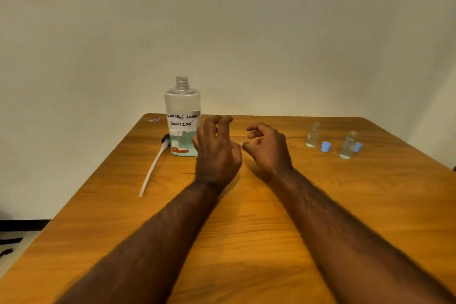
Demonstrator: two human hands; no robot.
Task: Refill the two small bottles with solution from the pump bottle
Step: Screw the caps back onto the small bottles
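Note:
The large clear pump bottle [182, 116], labelled "contact lens solution", stands uncapped at the back of the wooden table [246, 217]. Its pump head with a white tube [153, 168] lies on the table to its left. Two small clear bottles [313, 134] [348, 145] stand uncapped at the right, each with liquid in the bottom. A blue cap [325, 147] sits between them and a second blue cap [357, 146] beside the right one. My left hand [216, 148] hovers just right of the big bottle, fingers loosely curled, holding nothing. My right hand [267, 148] hovers beside it, also holding nothing.
A small scrap [154, 120] lies near the table's back left corner. A plain wall stands behind the table. Floor shows past the left edge.

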